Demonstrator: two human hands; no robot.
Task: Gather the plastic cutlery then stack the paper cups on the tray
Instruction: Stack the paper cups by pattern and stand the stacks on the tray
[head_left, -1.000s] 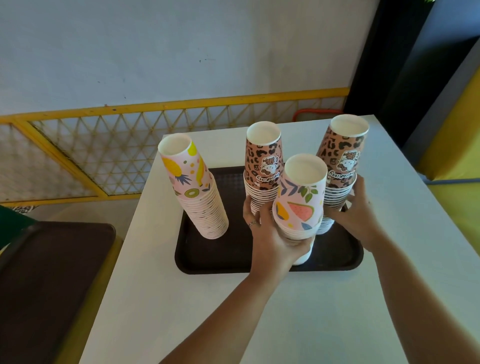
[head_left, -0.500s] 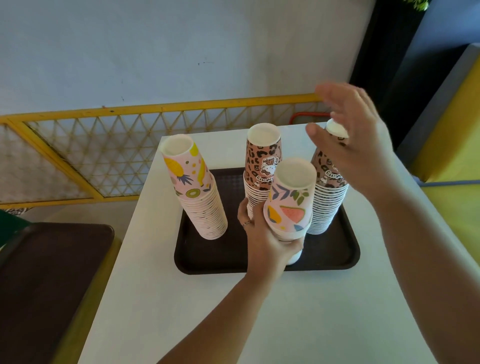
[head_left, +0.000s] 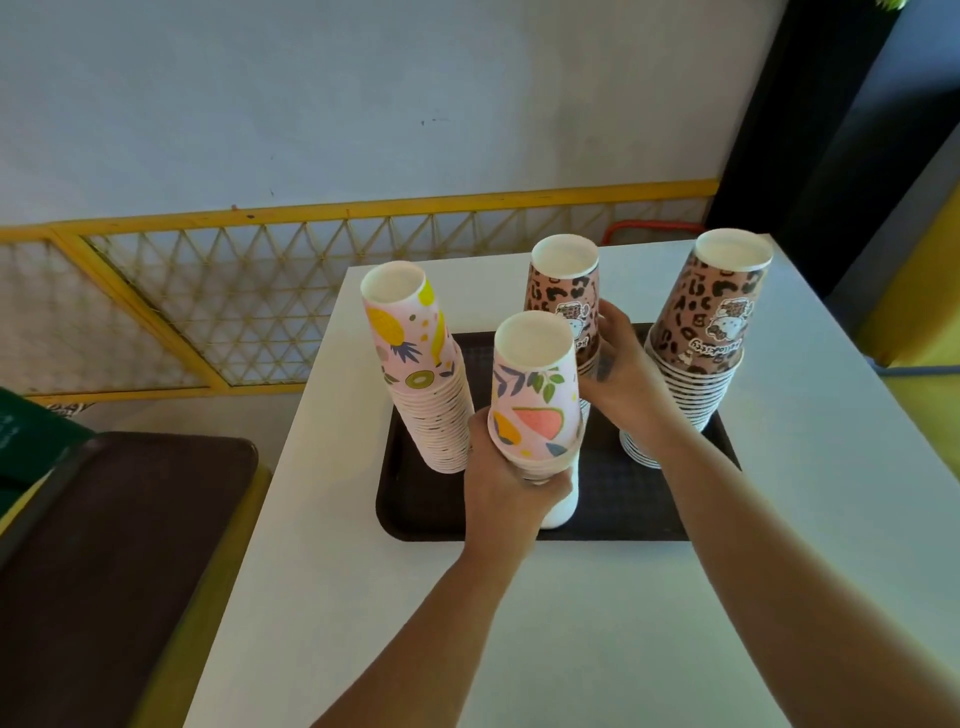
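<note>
Single head-worn view — looks forward and down over the white table (head_left: 597, 623), close above the dark tray (head_left: 639, 499) — wide-angle, wall beyond

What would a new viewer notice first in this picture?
Four tall stacks of upside-down paper cups stand on a dark tray on the white table. The left hand grips the front watermelon stack; the right hand holds the middle leopard stack behind it.

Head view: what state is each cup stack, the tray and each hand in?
Pineapple-print paper cup stack: upside down, on tray, untouched.
Watermelon-print paper cup stack: left hand grips it.
Middle leopard-print paper cup stack: right hand holds it.
Right leopard-print paper cup stack: free.
Dark plastic tray: flat on table.
</note>
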